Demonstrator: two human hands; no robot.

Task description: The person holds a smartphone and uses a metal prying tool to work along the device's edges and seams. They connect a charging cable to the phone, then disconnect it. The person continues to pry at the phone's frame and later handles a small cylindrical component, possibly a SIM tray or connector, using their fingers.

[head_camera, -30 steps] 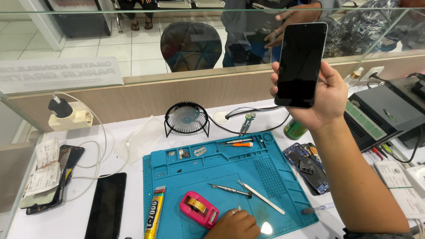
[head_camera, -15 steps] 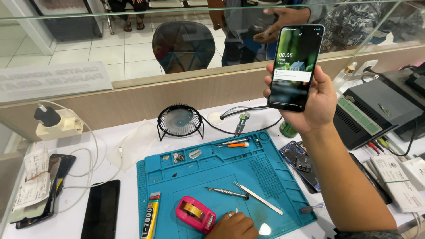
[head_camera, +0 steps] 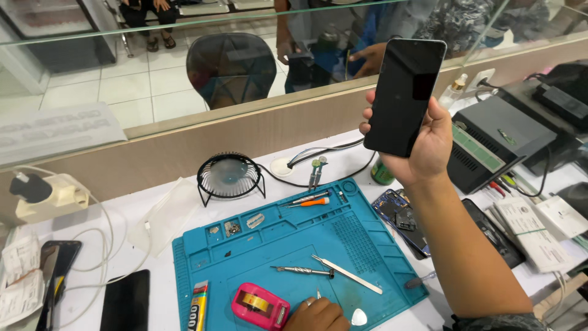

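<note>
the left hand (head_camera: 317,315) rests closed on the blue work mat (head_camera: 361,245), just beside a pink tape dispenser (head_camera: 260,305) and a white pick (head_camera: 359,317). farther up, the right hand (head_camera: 422,144) grips 1 dark-screened phone (head_camera: 405,96) upright above the bench, before the glass partition (head_camera: 184,67).

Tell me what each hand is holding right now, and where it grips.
Right hand grips the dark-screened phone by its lower end. Left hand rests on the blue mat; any hold is unclear.

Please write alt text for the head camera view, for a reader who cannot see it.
The right hand holds up a dark-screened smartphone above a white workbench. The left hand rests on a blue repair mat beside a pink tape dispenser.
</note>
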